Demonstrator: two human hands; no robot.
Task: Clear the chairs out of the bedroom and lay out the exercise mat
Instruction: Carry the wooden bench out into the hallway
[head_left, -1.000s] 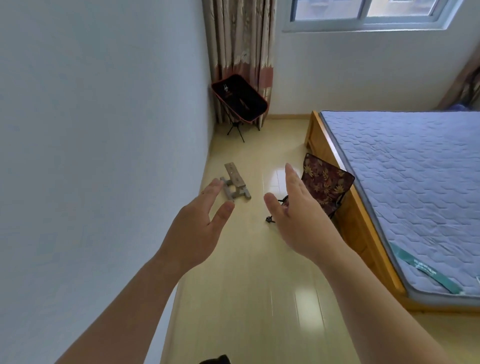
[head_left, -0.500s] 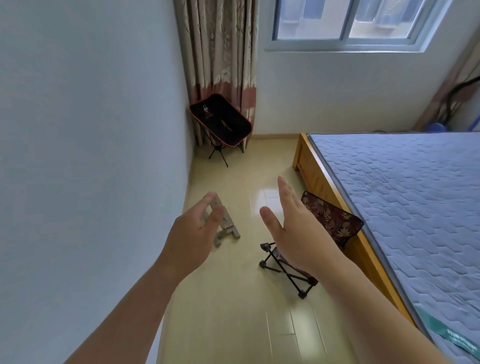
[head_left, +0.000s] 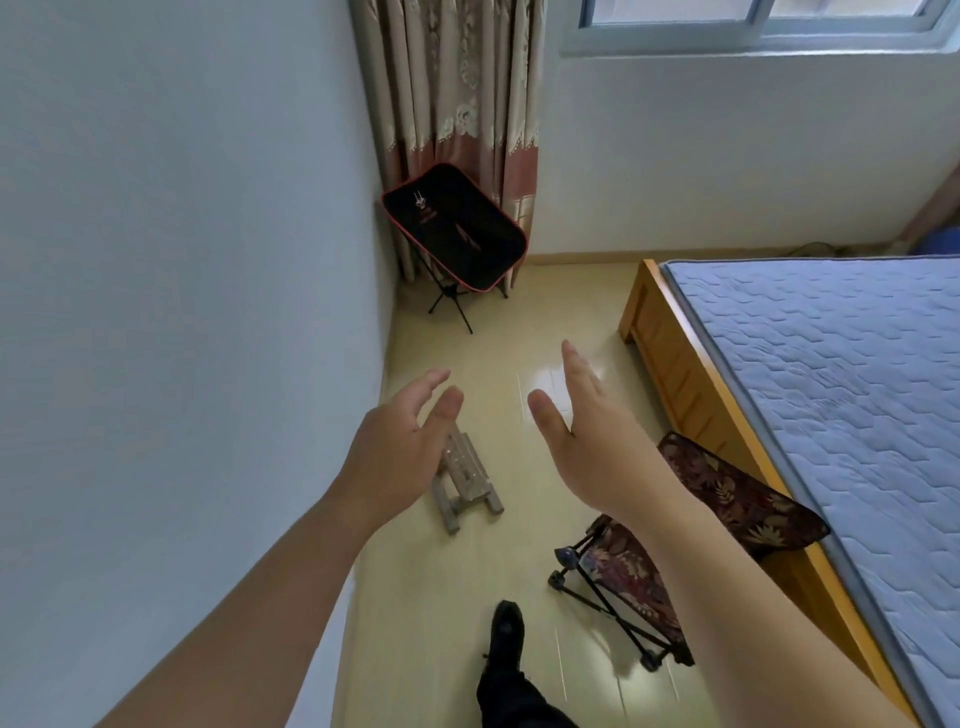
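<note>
Black chair (head_left: 457, 234): stands in the far corner, in front of the curtain (head_left: 457, 88) and just beside the left wall (head_left: 182, 260). Its thin legs rest on the floor (head_left: 519, 322).

Floral chair (head_left: 737, 499): a low folding type with a black frame. It stands near the camera, just beside the bed frame (head_left: 675, 374). Whether they touch cannot be told. The right forearm hides part of its seat.

Stool (head_left: 467, 478): small and wooden. It sits on the floor between the two chairs, nearer the wall. The left fingers cover its far end in this view.

Left hand (head_left: 400, 452): extended forward at mid-height, palm turned inward, fingers straight and slightly spread. It is released and holds nothing.

Right hand (head_left: 587, 436): extended forward, level with the left, palm facing it, thumb apart from the fingers. It is released and holds nothing. Neither hand touches a chair; the black chair is well apart from both.

Obstructions: the stool and the floral chair lie in the floor strip between the wall and the bed. A black shoe (head_left: 506, 634) is planted on the floor at the bottom edge, near the floral chair's feet.

Surroundings: a blue quilted mattress (head_left: 831, 374) lies on the bed frame; a window (head_left: 753, 31) is above the far wall.

Count: two chairs, one stool, one bed, two hands, one shoe.
</note>
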